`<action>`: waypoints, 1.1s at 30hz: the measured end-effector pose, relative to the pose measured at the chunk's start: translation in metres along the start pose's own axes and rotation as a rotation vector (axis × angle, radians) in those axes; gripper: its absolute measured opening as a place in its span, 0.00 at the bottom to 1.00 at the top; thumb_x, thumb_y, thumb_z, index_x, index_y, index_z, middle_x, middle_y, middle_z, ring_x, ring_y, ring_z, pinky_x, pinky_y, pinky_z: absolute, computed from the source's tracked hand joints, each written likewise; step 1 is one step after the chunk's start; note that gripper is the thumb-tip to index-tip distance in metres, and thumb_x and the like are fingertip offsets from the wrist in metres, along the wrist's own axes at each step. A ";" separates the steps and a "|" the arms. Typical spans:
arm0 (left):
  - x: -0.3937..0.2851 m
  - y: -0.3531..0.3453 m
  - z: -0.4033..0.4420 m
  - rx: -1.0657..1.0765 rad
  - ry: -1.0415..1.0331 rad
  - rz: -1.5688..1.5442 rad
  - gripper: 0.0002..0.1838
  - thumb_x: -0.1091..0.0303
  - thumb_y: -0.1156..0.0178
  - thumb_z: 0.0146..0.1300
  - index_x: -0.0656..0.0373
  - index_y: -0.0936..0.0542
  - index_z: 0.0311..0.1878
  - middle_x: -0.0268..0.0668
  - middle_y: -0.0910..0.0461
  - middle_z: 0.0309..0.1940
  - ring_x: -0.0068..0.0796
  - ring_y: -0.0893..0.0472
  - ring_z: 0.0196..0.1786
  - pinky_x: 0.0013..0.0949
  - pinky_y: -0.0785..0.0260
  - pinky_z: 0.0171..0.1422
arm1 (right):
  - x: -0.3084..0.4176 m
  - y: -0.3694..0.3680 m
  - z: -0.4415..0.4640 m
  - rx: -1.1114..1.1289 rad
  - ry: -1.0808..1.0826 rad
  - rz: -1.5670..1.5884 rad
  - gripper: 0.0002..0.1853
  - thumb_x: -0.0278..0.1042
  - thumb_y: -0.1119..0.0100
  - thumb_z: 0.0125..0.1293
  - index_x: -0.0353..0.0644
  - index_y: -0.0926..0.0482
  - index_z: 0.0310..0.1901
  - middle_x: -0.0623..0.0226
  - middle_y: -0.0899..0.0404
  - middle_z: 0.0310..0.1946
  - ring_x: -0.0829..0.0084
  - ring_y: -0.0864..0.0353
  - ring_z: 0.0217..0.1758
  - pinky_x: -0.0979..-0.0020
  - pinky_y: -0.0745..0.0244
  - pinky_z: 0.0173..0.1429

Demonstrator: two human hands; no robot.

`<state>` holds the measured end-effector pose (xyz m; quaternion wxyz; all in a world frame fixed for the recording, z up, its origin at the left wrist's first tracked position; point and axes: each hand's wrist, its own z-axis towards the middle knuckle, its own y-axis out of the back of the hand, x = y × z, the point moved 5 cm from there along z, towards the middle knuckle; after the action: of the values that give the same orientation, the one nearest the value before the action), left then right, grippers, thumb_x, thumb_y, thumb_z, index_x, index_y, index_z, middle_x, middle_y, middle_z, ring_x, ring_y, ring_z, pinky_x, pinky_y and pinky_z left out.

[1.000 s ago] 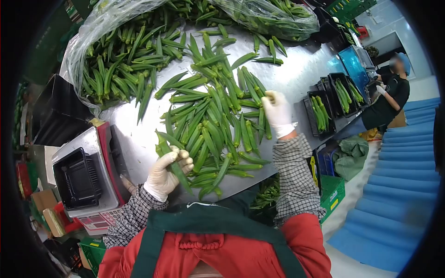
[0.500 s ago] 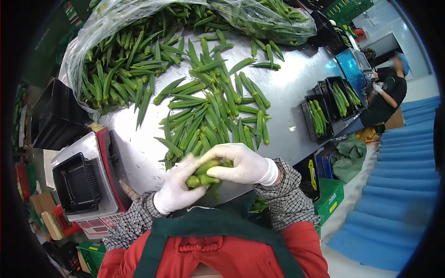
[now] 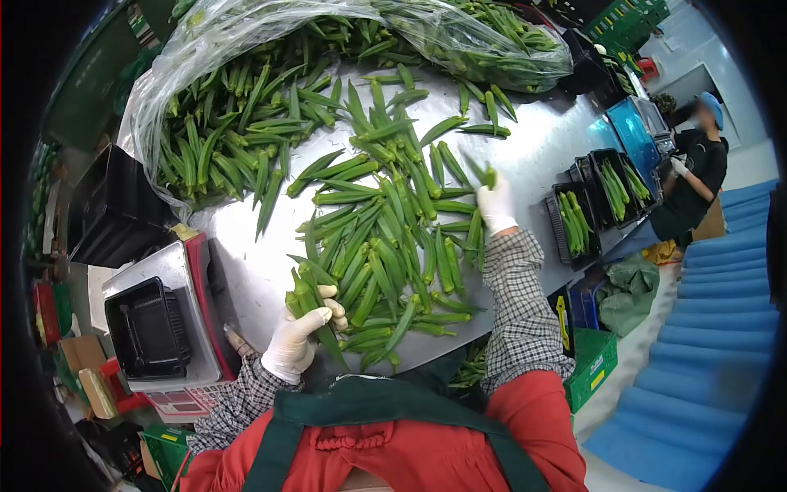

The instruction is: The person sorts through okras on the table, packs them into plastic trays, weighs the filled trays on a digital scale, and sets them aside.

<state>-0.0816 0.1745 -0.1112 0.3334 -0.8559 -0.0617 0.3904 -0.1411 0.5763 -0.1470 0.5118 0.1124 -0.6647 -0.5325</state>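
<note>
White-gloved, my left hand (image 3: pixel 291 340) is closed around a few green okra pods (image 3: pixel 307 299) at the near left of the loose pile. My right hand (image 3: pixel 497 207), also gloved, reaches out to the right of the pile and grips an okra pod (image 3: pixel 485 174) that points up and away. Between the hands spreads a heap of okra (image 3: pixel 385 238) on the metal table (image 3: pixel 246 238). A larger mass of okra (image 3: pixel 221 139) spills from a clear plastic bag (image 3: pixel 156 90) at the back left.
An empty black tray (image 3: pixel 147 328) sits on a scale (image 3: pixel 205 328) at my left. Black trays of okra (image 3: pixel 574 221) stand at the table's right side. Beyond them is a co-worker (image 3: pixel 697 164). A black crate (image 3: pixel 115 209) stands at the left.
My hands, together over okra before, have moved apart. The left went left holding several pods; the right reached forward and right and now holds a pod. More pods lie at the near edge.
</note>
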 end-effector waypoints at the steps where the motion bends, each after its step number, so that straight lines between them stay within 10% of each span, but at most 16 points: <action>1: 0.000 -0.001 0.000 0.002 0.005 -0.013 0.18 0.75 0.43 0.57 0.64 0.29 0.52 0.39 0.22 0.34 0.32 0.22 0.36 0.36 0.28 0.45 | -0.003 0.006 0.004 -0.025 -0.033 0.205 0.17 0.28 0.48 0.53 0.38 0.26 0.47 0.53 0.23 0.36 0.59 0.22 0.40 0.63 0.28 0.48; 7: 0.004 0.004 0.001 -0.020 0.019 -0.034 0.18 0.74 0.43 0.57 0.64 0.30 0.52 0.40 0.22 0.35 0.32 0.22 0.37 0.36 0.28 0.46 | 0.003 -0.015 0.023 -0.076 0.122 0.319 0.17 0.29 0.47 0.56 0.40 0.26 0.49 0.51 0.21 0.39 0.56 0.21 0.45 0.63 0.28 0.50; 11: -0.002 0.005 -0.006 -0.058 -0.001 0.012 0.19 0.72 0.41 0.56 0.64 0.29 0.52 0.40 0.22 0.34 0.33 0.22 0.36 0.37 0.28 0.45 | 0.038 -0.036 0.019 0.154 0.068 -0.330 0.19 0.35 0.40 0.55 0.42 0.26 0.49 0.50 0.25 0.46 0.52 0.25 0.50 0.59 0.30 0.52; 14: -0.003 0.009 -0.009 -0.049 -0.027 -0.005 0.20 0.71 0.41 0.55 0.64 0.28 0.52 0.40 0.22 0.34 0.34 0.21 0.36 0.37 0.28 0.45 | 0.026 -0.037 0.027 0.164 0.055 -0.051 0.19 0.34 0.41 0.55 0.43 0.25 0.49 0.49 0.22 0.40 0.49 0.24 0.46 0.61 0.29 0.51; 18: 0.003 0.016 -0.009 0.007 -0.011 -0.091 0.21 0.71 0.44 0.57 0.65 0.30 0.55 0.42 0.21 0.38 0.37 0.21 0.40 0.40 0.28 0.49 | 0.060 0.032 -0.002 0.015 0.173 0.377 0.13 0.31 0.44 0.59 0.35 0.26 0.44 0.62 0.21 0.32 0.68 0.22 0.34 0.69 0.27 0.41; 24: 0.006 -0.007 -0.001 0.207 0.036 -0.225 0.28 0.68 0.48 0.61 0.64 0.39 0.64 0.49 0.30 0.57 0.42 0.28 0.57 0.43 0.35 0.62 | 0.122 0.025 -0.125 0.745 -0.200 1.199 0.15 0.31 0.46 0.63 0.35 0.30 0.50 0.67 0.24 0.32 0.79 0.26 0.29 0.76 0.29 0.33; 33: 0.014 -0.010 -0.011 0.327 0.108 -0.545 0.25 0.69 0.46 0.60 0.61 0.36 0.62 0.48 0.30 0.57 0.43 0.29 0.59 0.46 0.38 0.65 | 0.177 0.006 -0.226 0.990 -0.063 0.995 0.21 0.31 0.48 0.64 0.32 0.31 0.58 0.63 0.23 0.45 0.77 0.23 0.43 0.76 0.28 0.46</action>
<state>-0.0627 0.1815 -0.1080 0.5618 -0.7624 -0.2073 0.2452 -0.0380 0.3218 -0.0634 0.5636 -0.0007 -0.8162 0.1272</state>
